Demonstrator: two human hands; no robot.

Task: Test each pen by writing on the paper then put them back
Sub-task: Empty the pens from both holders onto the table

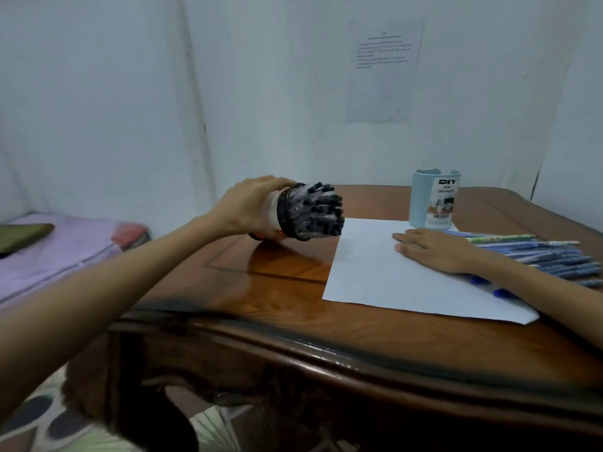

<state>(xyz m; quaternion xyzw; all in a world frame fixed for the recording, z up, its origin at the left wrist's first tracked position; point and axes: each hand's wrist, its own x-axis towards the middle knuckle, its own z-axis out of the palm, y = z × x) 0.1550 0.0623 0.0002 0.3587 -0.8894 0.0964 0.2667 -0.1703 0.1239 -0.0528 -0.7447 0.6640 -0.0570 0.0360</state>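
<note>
**A:** Where are the pens at this point?

**B:** The left hand (248, 207) has its fingers curled round a white pen tub (277, 220), tipped on its side at the far left of the bench (261, 288); the black-capped pens (321, 210) poke from its mouth toward the paper (391, 282), just beside the sheet's left edge; whether the tub's lower rim touches the wood I cannot tell.

**A:** And the other hand?

**B:** The right hand (434, 249) lies flat on the paper, fingers straight, holding nothing; it pins the sheet; blue pens (548, 259) lie in a row to its right, and a pale blue desk organizer (435, 200) stands upright at the sheet's far edge.

**A:** So what makes this step go well?

**B:** As I judge it, the tub is packed, so a steeper tilt would likely spill the lot; better a shallow tilt, or the tub set upright beside the sheet, then one pen drawn out by its cap end; the right hand is free for that, though lifting it leaves the paper loose.

**A:** Any risk?

**B:** Pens rolling on the glossy bench toward its edge; black pens mixing with the blue row, which would muddle what is tested.
</note>
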